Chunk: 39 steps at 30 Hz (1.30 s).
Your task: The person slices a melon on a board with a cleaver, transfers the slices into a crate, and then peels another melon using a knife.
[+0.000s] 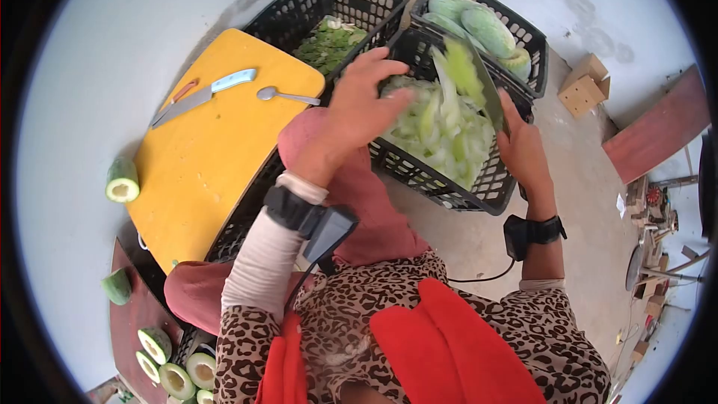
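right hand clamped on dark flat thing, left hand open, fingers apart; best low over black crate, less scatter of slices.

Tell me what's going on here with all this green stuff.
A person is working over a black crate full of pale green pieces. The right hand grips a broad flat tool, probably a blade, while the left hand is spread open above the crate, with blurred green strips between them. On the yellow board lie a blue-handled knife and a spoon. Hollowed green halves sit at the lower left.
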### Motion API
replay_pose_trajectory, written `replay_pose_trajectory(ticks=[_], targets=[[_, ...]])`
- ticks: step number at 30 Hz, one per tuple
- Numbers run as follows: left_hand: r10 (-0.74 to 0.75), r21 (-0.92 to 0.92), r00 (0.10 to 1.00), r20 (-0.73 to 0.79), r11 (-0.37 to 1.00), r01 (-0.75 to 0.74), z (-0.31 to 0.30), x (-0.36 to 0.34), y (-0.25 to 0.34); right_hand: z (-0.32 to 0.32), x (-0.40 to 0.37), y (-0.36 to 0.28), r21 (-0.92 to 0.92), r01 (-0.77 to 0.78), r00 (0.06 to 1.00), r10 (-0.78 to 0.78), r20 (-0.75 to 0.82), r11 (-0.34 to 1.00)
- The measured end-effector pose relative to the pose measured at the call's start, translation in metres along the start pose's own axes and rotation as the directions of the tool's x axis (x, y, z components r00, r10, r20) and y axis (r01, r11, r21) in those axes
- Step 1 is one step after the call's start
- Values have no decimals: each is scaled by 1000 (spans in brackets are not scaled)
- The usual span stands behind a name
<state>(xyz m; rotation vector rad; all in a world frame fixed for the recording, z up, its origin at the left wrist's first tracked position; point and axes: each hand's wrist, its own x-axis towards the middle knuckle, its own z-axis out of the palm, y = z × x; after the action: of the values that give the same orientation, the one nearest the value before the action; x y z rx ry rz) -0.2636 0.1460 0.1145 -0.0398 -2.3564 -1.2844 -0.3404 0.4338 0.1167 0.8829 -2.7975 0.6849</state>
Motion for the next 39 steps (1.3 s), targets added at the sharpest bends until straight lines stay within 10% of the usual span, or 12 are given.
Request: replay_pose_trajectory(ticks=[4, 8, 11, 15, 23, 28, 33, 39], targets=[[-144, -447, 976, -162, 892, 57, -30, -12, 5, 15, -25, 41, -59, -216, 972, 221, 80, 975], [-251, -389, 916, -312, 914, 117, -83, -32, -8, 30, -17, 45, 86, -15, 982, 31, -188, 996], [-339, -297, 852, -400, 927, 229, -115, -60, -19, 17, 6, 6, 539, -307, 936, 352, 21, 784], [-418, -244, 761, -495, 908, 340, -141, -113, -40, 2, 33, -32, 776, -281, 929, 363, 73, 564], [-698, -381, 688, -201, 702, 601, -108, -220, -63, -5, 64, -139, 984, -128, 987, -79, 138, 126], [-768, -121, 628, 124, 617, 778, -86, -283, -122, 53, 73, -229, 910, -288, 851, -357, 386, 297], [-897, 55, 442, -11, 441, 896, -77, -343, -180, 161, 66, -283, 749, -392, 546, -519, 657, 535], [-880, 484, 459, 123, 457, 746, -46, -368, -200, 206, 65, -304, 686, -158, 485, -550, 681, 710]])
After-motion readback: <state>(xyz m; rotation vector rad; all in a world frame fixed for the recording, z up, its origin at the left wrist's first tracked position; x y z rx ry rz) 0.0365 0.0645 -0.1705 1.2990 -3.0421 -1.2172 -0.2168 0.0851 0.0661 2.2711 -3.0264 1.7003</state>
